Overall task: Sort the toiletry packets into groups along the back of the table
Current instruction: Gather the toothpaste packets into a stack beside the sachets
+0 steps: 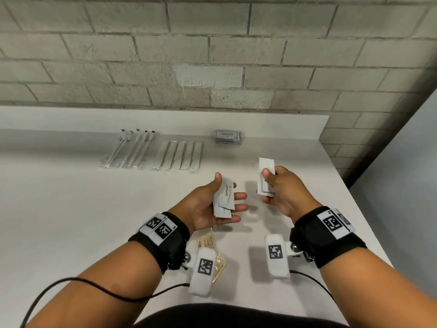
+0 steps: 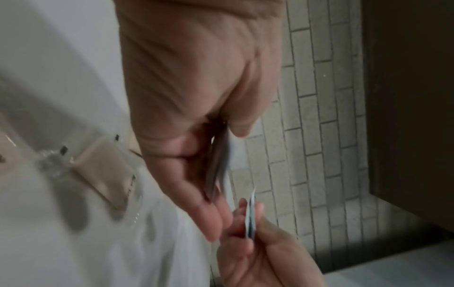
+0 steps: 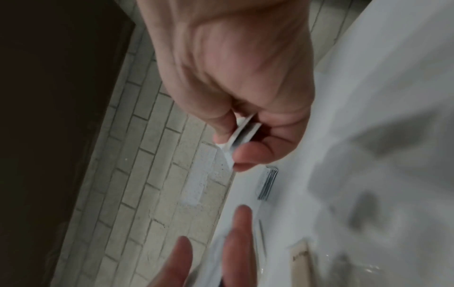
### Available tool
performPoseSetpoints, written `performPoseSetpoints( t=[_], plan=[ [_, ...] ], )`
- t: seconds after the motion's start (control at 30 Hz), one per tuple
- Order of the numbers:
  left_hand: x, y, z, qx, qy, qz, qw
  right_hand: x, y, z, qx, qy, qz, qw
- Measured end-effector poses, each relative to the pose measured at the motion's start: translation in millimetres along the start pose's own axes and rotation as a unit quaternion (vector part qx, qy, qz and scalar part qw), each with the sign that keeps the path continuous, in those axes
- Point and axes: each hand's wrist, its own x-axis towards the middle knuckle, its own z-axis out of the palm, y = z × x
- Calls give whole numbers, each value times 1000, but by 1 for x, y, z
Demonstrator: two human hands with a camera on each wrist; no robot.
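Left hand (image 1: 216, 204): palm up, thumb pinning a few toothpaste packets (image 1: 224, 197) against nearly straight fingers, fanned so the labels can be read. Right hand (image 1: 281, 190): thumb and curled fingers pinching more white packets (image 1: 266, 176) upright, probably gathering like with like. Beyond the fingertips, at the back of the table (image 1: 71, 209): toothbrushes (image 1: 127, 150), combs (image 1: 178, 156), a grey sachet stack (image 1: 227, 137) (groups already laid). Below the left wrist: yellowish packets (image 1: 208, 241), unsorted

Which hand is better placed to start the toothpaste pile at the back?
Probably the right hand. It pinches toothpaste packets nearer the bare back strip right of the dark packet stack. The left hand holds its packets farther forward.
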Motion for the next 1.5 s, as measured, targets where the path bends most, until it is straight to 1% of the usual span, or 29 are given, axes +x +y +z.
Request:
performPoseSetpoints(
  t=[0.1, 0.2, 0.27, 0.33, 0.4, 0.43, 0.47, 0.53, 0.6, 0.63, 0.67, 0.7, 0.73, 0.77, 0.8, 0.83, 0.87, 0.9, 0.93, 0.97, 1.0, 1.03, 1.13, 1.2, 1.3, 1.37, 1.4, 1.47, 1.5],
  plan=[
    [-3, 2, -5, 9, -26, 6, 1000, 1, -5, -2, -7, -36, 7, 999],
    [-5, -1, -2, 37, -56, 30, 997, -1, -11, 2, 2, -73, 1, 997],
    [-2, -5, 0, 46, -44, 54, 997, -5, -14, 7, 2, -107, -5, 994],
    [3, -7, 1, 76, -23, 75, 994, -7, -14, 12, -79, -124, -24, 989],
    [2, -5, 4, 108, -35, 86, 990, -6, -13, 17, -187, -130, -34, 973],
    [1, -4, 4, 120, -42, 88, 988, -6, -11, 18, -212, -133, -30, 968],
    [-1, -2, 4, 134, -45, 89, 986, -4, -9, 18, -218, -133, -25, 966],
    [-2, 0, 3, 167, -24, 96, 981, -2, -6, 16, -211, -118, -29, 970],
    [-1, 1, -2, 194, 18, 115, 974, 0, -7, 11, -226, -79, -74, 968],
    [0, 1, -5, 214, 34, 123, 968, 0, -10, 8, -249, -57, -112, 960],
    [0, 2, -6, 243, 39, 124, 961, -1, -15, 5, -281, -45, -154, 946],
    [1, 3, -7, 275, 38, 122, 953, -2, -22, 3, -320, -53, -193, 926],
    [1, 5, -8, 301, 37, 117, 946, -4, -29, 2, -365, -87, -223, 900],
    [2, 6, -7, 310, 33, 113, 943, -7, -35, 2, -416, -141, -237, 866],
    [2, 8, -6, 307, 26, 110, 945, -9, -39, 4, -474, -194, -240, 825],
    [2, 9, -5, 296, 14, 105, 949, -11, -41, 7, -528, -231, -236, 782],
    [4, 10, -4, 285, 5, 100, 953, -11, -38, 11, -572, -242, -239, 747],
    [4, 10, -4, 271, 1, 95, 958, -11, -35, 14, -605, -230, -237, 724],
    [5, 9, -5, 245, 3, 94, 965, -10, -31, 16, -622, -208, -236, 717],
    [8, 7, -8, 203, 14, 90, 975, -8, -25, 15, -631, -188, -221, 720],
    [8, 6, -9, 159, 24, 79, 984, -7, -19, 14, -624, -179, -200, 734],
    [8, 5, -11, 119, 37, 67, 990, -5, -14, 13, -601, -176, -169, 761],
    [6, 6, -19, 22, 71, 42, 996, 0, -1, 8, -470, -150, -107, 864],
    [1, 8, -24, -31, 67, 46, 996, 2, 7, 4, -384, -135, -86, 909],
    [-2, 6, -27, -43, 48, 62, 996, 2, 11, 3, -216, -139, -46, 965],
    [-1, 3, -26, -6, 51, 74, 996, 2, 7, 4, -141, -148, -49, 978],
    [0, 1, -26, 19, 51, 81, 995, 3, 3, 5, -136, -148, -72, 977],
    [0, 0, -21, 89, 56, 94, 990, 1, -10, 8, -186, -162, -138, 959],
    [0, -1, -19, 122, 59, 103, 985, -2, -19, 12, -240, -175, -174, 939]
  ],
)
